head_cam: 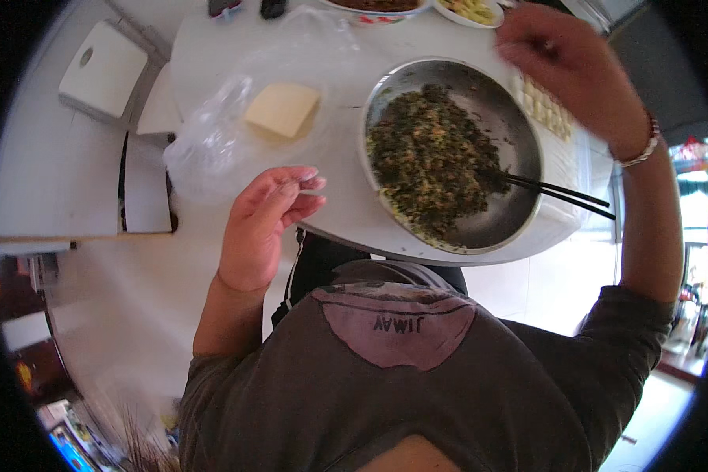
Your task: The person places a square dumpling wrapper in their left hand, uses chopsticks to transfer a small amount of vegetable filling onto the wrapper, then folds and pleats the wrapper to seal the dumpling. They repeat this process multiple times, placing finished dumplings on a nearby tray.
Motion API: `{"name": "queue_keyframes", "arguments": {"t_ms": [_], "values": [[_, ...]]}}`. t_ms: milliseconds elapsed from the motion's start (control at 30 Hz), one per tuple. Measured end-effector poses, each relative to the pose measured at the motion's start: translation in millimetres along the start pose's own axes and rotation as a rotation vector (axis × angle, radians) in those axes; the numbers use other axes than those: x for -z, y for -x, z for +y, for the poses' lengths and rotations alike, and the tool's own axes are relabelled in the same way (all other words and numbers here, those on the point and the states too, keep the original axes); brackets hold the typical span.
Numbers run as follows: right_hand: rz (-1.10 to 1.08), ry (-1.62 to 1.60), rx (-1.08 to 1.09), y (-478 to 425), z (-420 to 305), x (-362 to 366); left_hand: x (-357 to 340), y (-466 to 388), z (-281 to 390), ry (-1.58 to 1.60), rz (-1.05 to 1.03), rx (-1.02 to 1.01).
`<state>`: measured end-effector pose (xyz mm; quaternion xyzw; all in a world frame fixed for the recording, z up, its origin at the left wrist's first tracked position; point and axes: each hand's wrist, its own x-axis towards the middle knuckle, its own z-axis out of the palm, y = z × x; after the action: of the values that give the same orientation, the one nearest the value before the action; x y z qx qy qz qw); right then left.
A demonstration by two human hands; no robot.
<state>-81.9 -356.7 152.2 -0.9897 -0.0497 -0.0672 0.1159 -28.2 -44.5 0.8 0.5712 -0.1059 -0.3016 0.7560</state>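
Note:
My left hand [274,221] hovers by the table's near edge, fingers loosely curled and apart, with nothing seen in it. Beyond it, a stack of pale square dough wrappers [283,108] lies on a clear plastic bag [209,141]. A wide steel bowl [522,218] holds a dark green chopped filling [433,156]. Two black chopsticks [560,192] rest in the filling, their ends sticking out over the bowl's right rim. Up at the right, my right hand [551,65] is blurred above rows of small wrapped dumplings [541,107]; its fingertips are unclear.
A patterned bowl of dark food [383,13] and a white plate of yellowish food [472,13] stand at the table's far side. Two small dark objects [272,8] lie at the far left. A white stool [103,68] is left of the white table [336,171].

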Motion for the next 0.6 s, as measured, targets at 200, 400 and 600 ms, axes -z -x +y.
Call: {"name": "queue_keyframes", "arguments": {"t_ms": [200,400,600], "values": [[-0.235,0.036,0.418,-99,-86,-99,19,7,0,0.027,0.026,0.043],[-0.452,-0.049,0.452,-153,-89,-154,38,18,10,0.053,0.021,0.024],[-0.569,-0.132,0.376,-161,-83,-166,49,17,16,0.102,-0.019,0.047]]}}
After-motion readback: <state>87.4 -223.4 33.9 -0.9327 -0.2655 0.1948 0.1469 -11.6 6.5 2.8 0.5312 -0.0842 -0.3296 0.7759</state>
